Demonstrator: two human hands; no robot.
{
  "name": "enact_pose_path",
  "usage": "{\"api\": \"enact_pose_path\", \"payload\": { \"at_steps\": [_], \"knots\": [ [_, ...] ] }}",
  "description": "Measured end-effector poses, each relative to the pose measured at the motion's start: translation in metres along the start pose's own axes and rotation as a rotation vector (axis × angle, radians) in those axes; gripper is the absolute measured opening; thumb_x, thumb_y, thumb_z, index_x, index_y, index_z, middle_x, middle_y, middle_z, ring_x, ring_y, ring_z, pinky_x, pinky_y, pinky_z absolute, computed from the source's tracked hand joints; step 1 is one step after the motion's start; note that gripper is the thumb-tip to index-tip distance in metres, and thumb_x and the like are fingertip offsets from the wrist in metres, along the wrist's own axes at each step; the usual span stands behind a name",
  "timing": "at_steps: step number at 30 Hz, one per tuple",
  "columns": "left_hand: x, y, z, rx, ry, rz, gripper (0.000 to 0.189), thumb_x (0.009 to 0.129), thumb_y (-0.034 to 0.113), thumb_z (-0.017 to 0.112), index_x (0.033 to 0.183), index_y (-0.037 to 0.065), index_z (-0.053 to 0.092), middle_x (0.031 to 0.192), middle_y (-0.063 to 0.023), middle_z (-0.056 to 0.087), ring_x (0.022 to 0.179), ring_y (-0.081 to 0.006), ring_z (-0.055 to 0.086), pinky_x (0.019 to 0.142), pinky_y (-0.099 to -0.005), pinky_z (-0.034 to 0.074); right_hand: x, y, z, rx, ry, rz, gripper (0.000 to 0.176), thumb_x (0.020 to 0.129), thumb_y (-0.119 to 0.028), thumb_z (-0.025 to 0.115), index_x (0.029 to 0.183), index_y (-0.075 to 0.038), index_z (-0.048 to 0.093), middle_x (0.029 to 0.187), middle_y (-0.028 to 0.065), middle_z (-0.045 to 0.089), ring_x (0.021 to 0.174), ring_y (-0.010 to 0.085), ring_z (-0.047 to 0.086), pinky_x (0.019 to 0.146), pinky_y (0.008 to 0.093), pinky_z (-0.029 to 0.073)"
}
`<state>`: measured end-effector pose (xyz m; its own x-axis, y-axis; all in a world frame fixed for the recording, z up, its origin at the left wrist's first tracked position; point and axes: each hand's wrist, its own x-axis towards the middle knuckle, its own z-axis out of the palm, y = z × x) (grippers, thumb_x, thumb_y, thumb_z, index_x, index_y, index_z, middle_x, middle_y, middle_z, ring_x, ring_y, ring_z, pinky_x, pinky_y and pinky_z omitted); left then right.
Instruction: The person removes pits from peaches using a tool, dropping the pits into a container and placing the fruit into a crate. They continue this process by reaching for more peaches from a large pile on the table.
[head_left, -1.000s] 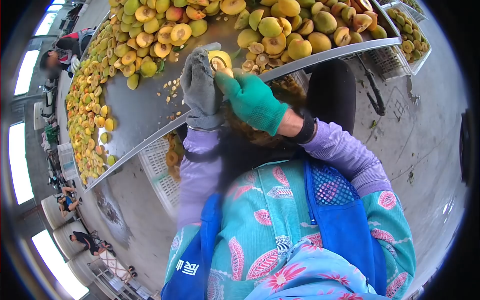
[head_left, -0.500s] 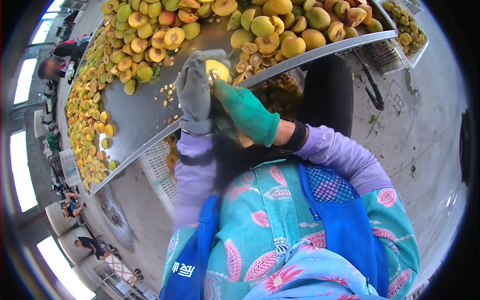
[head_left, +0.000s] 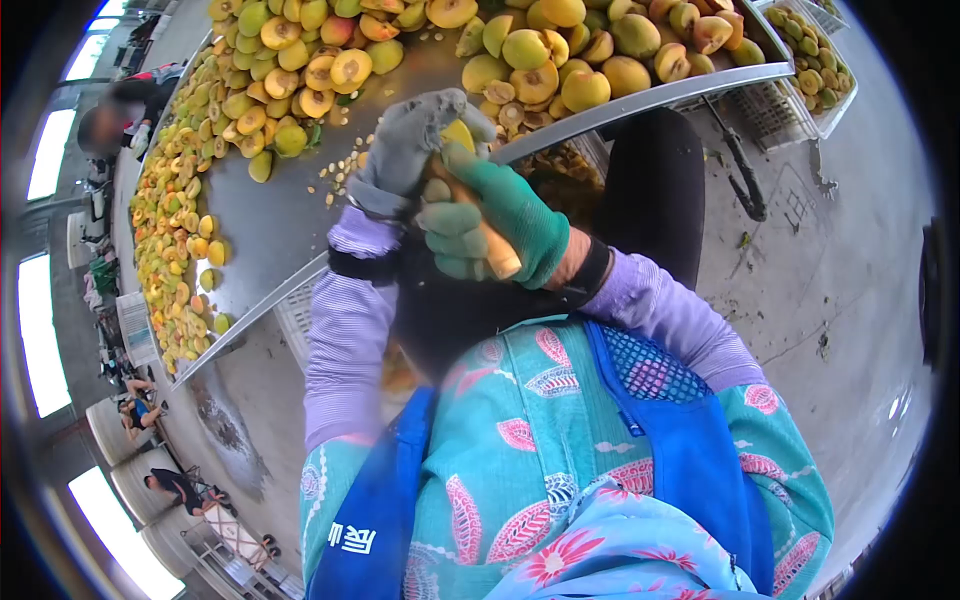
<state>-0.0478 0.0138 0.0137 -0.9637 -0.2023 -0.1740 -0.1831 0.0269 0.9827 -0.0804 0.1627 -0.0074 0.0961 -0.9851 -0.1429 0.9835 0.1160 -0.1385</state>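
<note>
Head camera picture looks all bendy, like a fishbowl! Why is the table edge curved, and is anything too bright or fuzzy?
Head view: a fisheye lens bends the straight table rim into an arc and blackens the corners; the windows at left glare plain white; the left hand on the fruit and the right hand gripping the wooden handle look fairly sharp.

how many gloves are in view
2. One grey, on the left hand, holds a fruit over the table edge; one green, on the right hand, grips a wooden handle. Others may be hidden.
</note>
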Motion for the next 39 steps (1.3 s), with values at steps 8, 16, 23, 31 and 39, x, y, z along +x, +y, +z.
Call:
{"api": "enact_pose_path", "payload": {
  "at_steps": [8,16,23,31,39],
  "knots": [
    [-0.016,-0.01,0.006,-0.281,0.076,0.106,0.038,0.097,0.035,0.046,0.094,0.002,0.064,0.077,-0.0101,0.063,0.067,-0.0189,0.06,0.06,-0.0277,0.049,0.004,0.007,0.004,-0.032,-0.05,0.053,0.039,0.098,-0.052,0.042,0.086,-0.015,0.048,0.056,-0.0074,0.039,0.042,0.008,0.037,0.039,0.0252,0.033],
    [-0.149,-0.035,-0.032,-0.35,0.825,-0.022,0.032,0.095,0.032,0.055,0.112,0.005,0.063,0.09,-0.0067,0.066,0.07,-0.0161,0.061,0.064,-0.029,0.051,-0.006,0.014,0.017,-0.258,0.026,0.222,0.036,0.097,-0.047,0.045,0.086,-0.013,0.051,0.053,-0.0048,0.042,0.042,0.0097,0.04,0.039,0.0255,0.034],
    [-0.046,0.005,-0.039,0.754,0.496,-0.029,0.03,0.087,0.025,0.061,0.108,0.004,0.065,0.101,-0.0119,0.066,0.089,-0.0231,0.064,0.078,-0.0328,0.051,-0.014,-0.004,-0.014,-0.234,0.346,0.108,0.033,0.096,-0.05,0.043,0.089,-0.018,0.049,0.06,-0.0016,0.045,0.045,0.0115,0.043,0.04,0.0264,0.034],
    [0.106,-0.023,-0.021,1.26,-0.049,-0.008,0.051,0.075,0.011,0.063,0.123,0.005,0.051,0.108,-0.0152,0.061,0.097,-0.0284,0.063,0.084,-0.0373,0.051,-0.039,-0.037,-0.02,-0.338,0.657,-0.326,0.041,0.095,-0.053,0.048,0.088,-0.012,0.051,0.062,-0.0014,0.048,0.047,0.0101,0.046,0.042,0.0238,0.038],
    [-0.028,-0.024,-0.025,-0.413,0.042,0.07,0.059,0.085,0.013,0.066,0.137,0.0,0.04,0.123,-0.0146,0.055,0.105,-0.0222,0.061,0.086,-0.0337,0.054,0.004,-0.028,-0.027,-1.385,0.556,-0.479,0.051,0.096,-0.046,0.047,0.106,0.003,0.057,0.084,0.023,0.065,0.081,0.0373,0.064,0.075,0.0439,0.049]
  ]
}}
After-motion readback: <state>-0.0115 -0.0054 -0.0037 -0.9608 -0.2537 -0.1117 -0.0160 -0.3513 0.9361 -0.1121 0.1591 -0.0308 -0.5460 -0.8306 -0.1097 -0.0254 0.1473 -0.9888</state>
